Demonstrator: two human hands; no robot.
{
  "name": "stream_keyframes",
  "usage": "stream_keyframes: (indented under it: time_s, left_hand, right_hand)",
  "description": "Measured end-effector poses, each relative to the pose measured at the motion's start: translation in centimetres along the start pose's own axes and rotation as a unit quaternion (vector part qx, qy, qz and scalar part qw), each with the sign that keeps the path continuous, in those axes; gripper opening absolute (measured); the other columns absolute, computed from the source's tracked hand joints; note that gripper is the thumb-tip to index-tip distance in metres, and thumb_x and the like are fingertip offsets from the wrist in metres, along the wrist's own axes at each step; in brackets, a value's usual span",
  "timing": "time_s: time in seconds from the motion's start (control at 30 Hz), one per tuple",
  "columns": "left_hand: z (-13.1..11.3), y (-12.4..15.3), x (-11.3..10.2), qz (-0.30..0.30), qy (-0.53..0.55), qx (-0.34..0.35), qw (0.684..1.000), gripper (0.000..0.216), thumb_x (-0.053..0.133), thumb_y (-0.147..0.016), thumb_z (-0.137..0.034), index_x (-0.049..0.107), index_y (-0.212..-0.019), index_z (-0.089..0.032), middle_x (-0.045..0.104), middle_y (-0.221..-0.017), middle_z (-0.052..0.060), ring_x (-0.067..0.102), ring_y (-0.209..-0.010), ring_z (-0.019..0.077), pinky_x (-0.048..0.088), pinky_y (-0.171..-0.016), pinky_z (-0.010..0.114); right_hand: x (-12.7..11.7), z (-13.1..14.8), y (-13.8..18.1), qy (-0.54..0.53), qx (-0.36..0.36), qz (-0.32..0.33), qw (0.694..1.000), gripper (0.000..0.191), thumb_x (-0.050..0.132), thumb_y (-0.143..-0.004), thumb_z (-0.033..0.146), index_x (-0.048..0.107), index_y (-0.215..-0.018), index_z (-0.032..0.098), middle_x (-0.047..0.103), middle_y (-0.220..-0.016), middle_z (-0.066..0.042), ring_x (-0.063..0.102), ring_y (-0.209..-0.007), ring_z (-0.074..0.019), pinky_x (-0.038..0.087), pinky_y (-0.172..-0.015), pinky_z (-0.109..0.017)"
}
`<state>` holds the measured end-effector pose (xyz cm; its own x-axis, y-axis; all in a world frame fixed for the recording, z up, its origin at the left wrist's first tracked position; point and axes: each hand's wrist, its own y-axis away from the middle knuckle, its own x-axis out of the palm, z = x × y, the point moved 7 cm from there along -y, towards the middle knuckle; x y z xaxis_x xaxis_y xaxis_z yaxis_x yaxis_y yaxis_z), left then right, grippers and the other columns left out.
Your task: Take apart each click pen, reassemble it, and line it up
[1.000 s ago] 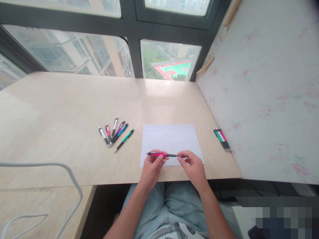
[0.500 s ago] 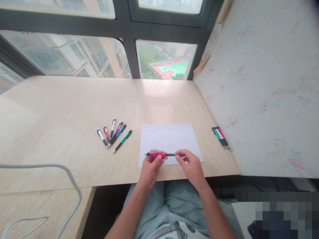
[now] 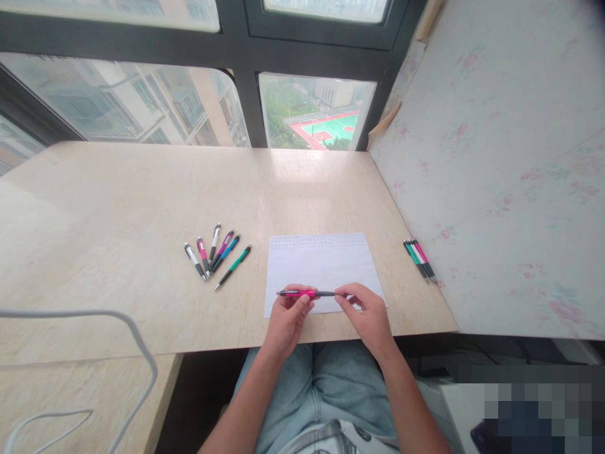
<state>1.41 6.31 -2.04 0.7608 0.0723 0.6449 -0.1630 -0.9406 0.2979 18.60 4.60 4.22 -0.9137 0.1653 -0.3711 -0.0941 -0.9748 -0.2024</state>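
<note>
And here's the left hand (image 3: 286, 320), closed around the barrel of a pink-and-black retractable ballpoint pen (image 3: 306, 293), clicker end pointing left, while the right hand (image 3: 367, 313) pinches narrowly at its tip end, thumb and fingers together! The pen sits level above the near part of a white sheet of paper (image 3: 324, 265) (rows of small writing run along its far edge, too tiny to read). Off to the left, six pens (image 3: 229, 253) lie loosely fanned on the pale tabletop (image 3: 155, 202), and over right, a tight row of pens (image 3: 420, 260) rests just beside the floral-patterned wall (image 3: 501, 189)
</note>
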Motion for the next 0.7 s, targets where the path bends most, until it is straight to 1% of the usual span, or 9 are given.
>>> stream_keyframes:
  time_s: [0.13,0.23,0.4,0.6,0.7]
  left_hand:
    - [0.0,0.0,0.1,0.001,0.002,-0.006,1.0,0.015,0.08,-0.077,-0.019,0.07,-0.089,-0.018,0.074,-0.096,0.003,0.069,-0.087,0.0121,0.053,-0.073,0.017]
    - [-0.1,0.1,0.1,0.0,-0.001,-0.005,1.0,0.016,0.08,-0.076,-0.019,0.071,-0.088,-0.018,0.074,-0.096,0.004,0.07,-0.087,0.0124,0.053,-0.074,0.018]
    - [-0.2,0.0,0.1,-0.008,0.008,-0.001,1.0,0.016,0.081,-0.076,-0.019,0.071,-0.088,-0.018,0.073,-0.094,0.003,0.07,-0.087,0.0117,0.053,-0.076,0.018]
    - [-0.2,0.0,0.1,-0.017,0.003,-0.001,1.0,0.019,0.082,-0.074,-0.021,0.071,-0.088,-0.017,0.073,-0.093,0.003,0.069,-0.086,0.0121,0.053,-0.077,0.02]
    - [-0.1,0.0,0.0,-0.017,-0.001,-0.002,1.0,0.02,0.083,-0.074,-0.022,0.071,-0.089,-0.017,0.073,-0.094,0.003,0.069,-0.088,0.0128,0.053,-0.077,0.02]
  right_hand:
    - [0.2,-0.8,0.1,-0.013,0.04,0.001,0.999,0.015,0.062,-0.09,0.033,0.072,-0.095,0.021,0.073,-0.091,-0.006,0.068,-0.082,-0.0198,0.057,-0.069,-0.03]
    - [0.5,-1.2,0.2,-0.012,0.057,0.017,0.998,0.018,0.062,-0.091,0.036,0.072,-0.091,0.021,0.074,-0.086,-0.005,0.069,-0.078,-0.0199,0.056,-0.071,-0.031]
    - [0.4,-0.6,0.2,-0.02,0.03,0.014,0.999,0.013,0.064,-0.09,0.031,0.072,-0.093,0.022,0.074,-0.09,-0.005,0.069,-0.083,-0.0194,0.057,-0.075,-0.03]
    - [0.1,0.6,0.1,0.003,-0.014,0.017,1.0,0.011,0.061,-0.09,0.025,0.071,-0.093,0.022,0.072,-0.089,-0.005,0.067,-0.079,-0.0182,0.056,-0.068,-0.029]
    - [0.1,0.6,0.0,0.014,-0.015,0.019,1.0,0.012,0.06,-0.09,0.026,0.071,-0.094,0.022,0.073,-0.09,-0.005,0.067,-0.079,-0.0188,0.055,-0.068,-0.03]
